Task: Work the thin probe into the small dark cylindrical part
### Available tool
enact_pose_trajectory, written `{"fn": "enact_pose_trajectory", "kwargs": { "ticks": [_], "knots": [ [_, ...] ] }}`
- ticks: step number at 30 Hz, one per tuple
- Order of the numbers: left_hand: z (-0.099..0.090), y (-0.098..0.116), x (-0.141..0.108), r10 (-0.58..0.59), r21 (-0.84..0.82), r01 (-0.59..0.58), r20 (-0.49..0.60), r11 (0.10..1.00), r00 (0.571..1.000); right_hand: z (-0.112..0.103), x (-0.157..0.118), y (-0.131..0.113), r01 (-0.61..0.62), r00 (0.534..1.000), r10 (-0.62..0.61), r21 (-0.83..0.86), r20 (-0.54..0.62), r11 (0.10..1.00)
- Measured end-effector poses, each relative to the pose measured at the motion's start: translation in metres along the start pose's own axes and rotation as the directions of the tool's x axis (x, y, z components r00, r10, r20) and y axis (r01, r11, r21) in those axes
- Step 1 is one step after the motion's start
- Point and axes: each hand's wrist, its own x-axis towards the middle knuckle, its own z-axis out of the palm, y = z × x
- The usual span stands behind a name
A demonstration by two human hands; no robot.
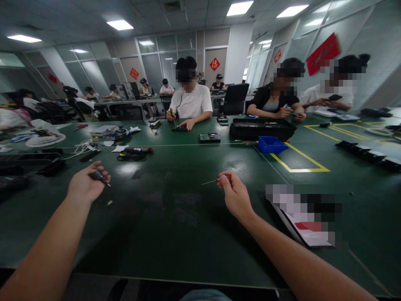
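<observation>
My left hand (pixel 89 182) is closed around a short dark screwdriver (pixel 99 177), its pale metal tip pointing right and down. My right hand (pixel 233 190) grips a thin screwdriver (pixel 210 182) with a red handle, mostly hidden in the fingers, its slim shaft pointing left. Both hands are held above the green tabletop (pixel 163 225), well apart from each other. Beyond my left hand lies a coil of black cable (pixel 133 154). To the right of my right forearm is a pale booklet or box (pixel 300 221), partly blurred out.
A blue bin (pixel 272 144) stands beside a long black housing (pixel 263 128). A hard drive (pixel 209 137) lies mid-table. Across the table a person in a white shirt (pixel 196 102) works on a small part. Black parts (pixel 366 154) lie at right, a white fan-like ring (pixel 45 140) at left.
</observation>
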Motion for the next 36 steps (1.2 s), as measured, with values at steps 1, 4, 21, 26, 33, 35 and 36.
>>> {"fn": "enact_pose_trajectory", "kwargs": {
  "ticks": [1, 4, 21, 26, 33, 35, 36],
  "knots": [
    [0.011, -0.005, -0.006, -0.038, -0.028, 0.039, 0.032, 0.999, 0.999, 0.0, 0.0, 0.0, 0.001, 1.0, -0.001, -0.001, 0.0, 1.0],
    [0.046, -0.017, -0.023, -0.086, -0.083, 0.099, 0.149, 0.992, 0.985, -0.001, 0.0, 0.0, 0.007, 1.0, -0.007, -0.007, -0.005, 1.0],
    [0.157, -0.106, -0.144, -0.116, 0.239, -0.09, 0.726, 0.967, 0.678, -0.002, 0.002, 0.001, -0.005, 1.0, 0.005, -0.005, -0.014, 1.0],
    [0.151, -0.125, -0.149, -0.108, 0.356, -0.341, 0.812, 0.87, 0.574, -0.001, 0.001, 0.001, -0.011, 1.0, 0.011, 0.0, -0.01, 1.0],
    [0.142, -0.137, -0.141, -0.007, 0.397, -0.586, 0.832, 0.706, 0.555, -0.003, 0.0, -0.006, 0.004, 1.0, -0.004, -0.064, -0.004, 0.998],
    [0.141, -0.139, -0.137, 0.019, 0.368, -0.642, 0.858, 0.673, 0.513, -0.004, 0.0, -0.008, -0.002, 1.0, 0.0, -0.091, -0.014, 0.996],
    [0.14, -0.139, -0.135, 0.036, 0.352, -0.669, 0.87, 0.655, 0.492, -0.005, 0.0, -0.008, -0.002, 1.0, 0.0, -0.097, -0.019, 0.995]
  ]
}}
